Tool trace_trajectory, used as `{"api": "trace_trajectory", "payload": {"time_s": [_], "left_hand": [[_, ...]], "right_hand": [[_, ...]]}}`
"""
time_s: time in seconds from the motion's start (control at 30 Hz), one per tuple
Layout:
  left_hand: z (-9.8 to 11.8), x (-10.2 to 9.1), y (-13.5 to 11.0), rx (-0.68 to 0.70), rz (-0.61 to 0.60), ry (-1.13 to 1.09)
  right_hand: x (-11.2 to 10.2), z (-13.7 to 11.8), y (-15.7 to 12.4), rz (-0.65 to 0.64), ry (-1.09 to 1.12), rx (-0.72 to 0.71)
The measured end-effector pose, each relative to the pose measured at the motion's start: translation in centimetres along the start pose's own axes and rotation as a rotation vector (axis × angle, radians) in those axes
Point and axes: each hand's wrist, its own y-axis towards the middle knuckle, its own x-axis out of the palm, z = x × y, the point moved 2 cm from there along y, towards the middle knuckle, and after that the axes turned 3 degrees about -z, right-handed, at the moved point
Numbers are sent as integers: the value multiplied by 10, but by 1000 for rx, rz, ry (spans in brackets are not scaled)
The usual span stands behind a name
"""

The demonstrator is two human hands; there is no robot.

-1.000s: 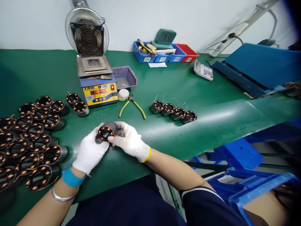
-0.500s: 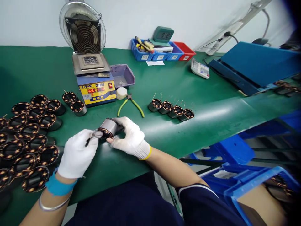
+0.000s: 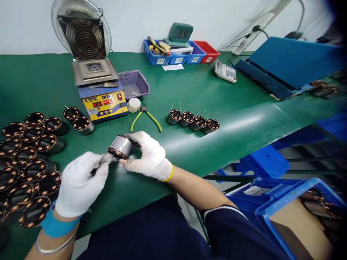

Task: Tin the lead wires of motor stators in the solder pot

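My right hand [image 3: 148, 156], in a white glove, grips a grey motor stator [image 3: 121, 146] wound with copper wire, holding it on its side just above the green mat [image 3: 206, 94]. My gloved left hand [image 3: 81, 182] is closed in a pinch at the stator's near end, on a thin wire lead. A heap of similar stators [image 3: 27, 162] lies at the left. A row of several stators [image 3: 192, 120] with upright wire ends stands to the right of centre.
A solder pot with a yellow panel [image 3: 103, 101] and a fan [image 3: 81, 30] stand at the back left, beside a purple tray [image 3: 133, 83]. Green-handled cutters [image 3: 145, 117], small blue and red bins [image 3: 179, 54], a calculator [image 3: 225, 71] and blue crates [image 3: 284, 209] are around.
The stator has turned from facing up to lying on its side in my right hand. My left hand has slid back left, pinching at the stator's end.
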Motion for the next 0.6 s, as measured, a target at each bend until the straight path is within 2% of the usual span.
{"api": "trace_trajectory", "payload": {"time_s": [0.03, 0.07, 0.1, 0.13, 0.2, 0.27, 0.33, 0.4, 0.43, 0.5, 0.57, 0.6], "left_hand": [[3, 0, 0, 90, -64, 11], [6, 1, -1, 119, -94, 1], [8, 2, -1, 86, -87, -16], [9, 3, 0, -6, -46, -44], [8, 7, 0, -305, 13, -144], [6, 15, 0, -546, -78, -287], [4, 19, 0, -608, -197, -446], [3, 14, -1, -588, -204, -615], [3, 9, -2, -566, -135, -716], [0, -2, -3, -526, 114, -877], [-1, -8, -4, -484, 334, -863], [-1, -7, -3, -475, 354, -772]], "right_hand": [[-3, 1, 1, 35, 16, -5], [-6, 1, 2, 66, 31, -7], [-9, 2, 3, 92, 43, -5], [-11, 3, 4, 107, 52, -2], [-12, 4, 4, 111, 58, -9], [-10, 3, 2, 82, 54, -37], [-7, 2, 0, 38, 27, -52], [-5, 1, -2, 18, -16, -51], [-6, 1, -3, 26, -38, -54], [-7, 1, -3, 55, -62, -72], [-9, 1, -3, 86, -69, -91], [-9, 1, -3, 94, -71, -103]]}}
